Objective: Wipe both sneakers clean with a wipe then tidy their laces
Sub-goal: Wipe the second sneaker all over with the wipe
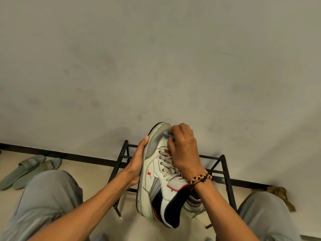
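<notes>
A white, grey and navy high-top sneaker [152, 178] with a red logo is held up in front of me, toe pointing away. My left hand [137, 162] grips it from the sole side, thumb at the toe edge. My right hand [184, 148] pinches a small blue wipe [167, 134] against the grey toe cap. Its grey laces [166, 164] are threaded, partly hidden under my right hand. The second sneaker [194, 204] shows only partly, below my right wrist.
A black metal shoe rack [225, 171] stands against the grey wall behind the sneaker. Two green slippers [29, 169] lie on the floor at left. My knees in grey trousers flank the view. A brown object [278, 192] sits by the wall at right.
</notes>
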